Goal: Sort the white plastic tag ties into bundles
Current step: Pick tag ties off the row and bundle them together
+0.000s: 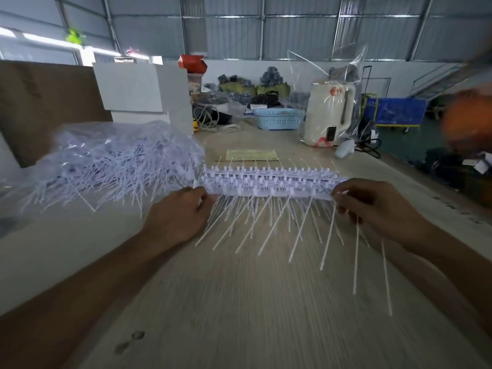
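Observation:
A stack of white plastic tag tie strips stretches across the middle of the wooden table, its thin tails fanning toward me. My left hand pinches the stack's left end. My right hand pinches its right end, fingers curled round the strips. A big loose heap of white tag ties lies on clear plastic at the left, just beside my left hand.
Behind the stack lies a yellow paper label. Farther back stand a cream electric kettle in a clear bag, a blue basket, white boxes and a brown cardboard sheet. The table's right edge drops off to a cluttered floor.

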A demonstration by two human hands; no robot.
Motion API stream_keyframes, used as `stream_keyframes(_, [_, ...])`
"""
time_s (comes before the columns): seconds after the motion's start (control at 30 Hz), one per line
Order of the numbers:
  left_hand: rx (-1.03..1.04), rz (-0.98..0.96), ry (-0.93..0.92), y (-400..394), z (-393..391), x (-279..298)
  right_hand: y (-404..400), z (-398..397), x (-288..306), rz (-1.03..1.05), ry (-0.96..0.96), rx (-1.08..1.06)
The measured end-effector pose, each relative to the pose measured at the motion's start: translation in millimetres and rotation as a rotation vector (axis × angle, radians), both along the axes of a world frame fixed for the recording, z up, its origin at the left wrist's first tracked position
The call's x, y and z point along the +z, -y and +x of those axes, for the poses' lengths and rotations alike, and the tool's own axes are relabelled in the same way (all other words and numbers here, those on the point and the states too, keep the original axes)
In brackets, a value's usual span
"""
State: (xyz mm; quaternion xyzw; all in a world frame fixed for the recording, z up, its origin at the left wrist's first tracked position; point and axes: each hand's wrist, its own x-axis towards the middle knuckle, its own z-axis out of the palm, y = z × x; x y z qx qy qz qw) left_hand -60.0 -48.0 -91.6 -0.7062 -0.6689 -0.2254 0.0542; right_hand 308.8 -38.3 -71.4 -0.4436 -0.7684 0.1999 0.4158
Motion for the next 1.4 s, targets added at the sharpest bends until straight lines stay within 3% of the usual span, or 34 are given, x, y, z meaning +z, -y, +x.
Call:
stream_keyframes(0.2, [-0.009,0.009,0.018,6.0,4.0,1.6,11.4,-10.0,11.7,0.141,-0.103,0.037])
stream_keyframes(0.3, [-0.044,0.100,0.197,5.9,4.9,5.9,19.9,-17.6,11.4,0.083,-0.222,0.112])
stream_keyframes(0.4, [-0.204,0.115,0.382,7.0,8.5,7.4,23.8,-21.9,9.5,0.102,-0.256,0.111])
stream_keyframes(0.6, [-0.449,0.087,0.262,17.0,26.3,4.7,32.9,-28.5,17.6,0.072,-0.504,0.135])
stream_keyframes(0.73, [-0.457,0.241,0.207,14.3,39.1,11.1,35.9,-39.1,15.5,0.025,-0.497,0.173])
stream_keyframes(0.87, [-0.454,0.359,0.318,9.9,33.7,22.5,33.6,-32.7,16.7,-0.083,-0.401,0.176])
stream_keyframes(1.0, [-0.347,0.393,0.324,4.3,25.8,37.6,29.7,-19.1,12.4,-0.262,-0.226,0.109])
stream_keyframes(1.07, [-0.320,0.352,0.359,4.7,23.9,46.6,28.5,-15.5,12.9,-0.365,-0.236,0.068])
stream_keyframes(1.17, [-0.323,0.181,0.635,6.5,22.4,63.3,25.4,-13.8,20.5,-0.475,-0.446,0.081])
stream_keyframes(1.3, [-0.278,-0.118,1.093,20.9,37.7,80.0,23.5,-22.7,46.1,-0.470,-0.911,0.241])
stream_keyframes(1.33, [-0.296,-0.154,1.192,24.4,43.8,80.8,23.5,-27.2,53.4,-0.447,-0.955,0.271])
stream_keyframes(1.4, [-0.351,-0.192,1.369,30.1,57.3,79.1,27.0,-41.5,63.6,-0.382,-0.833,0.251])
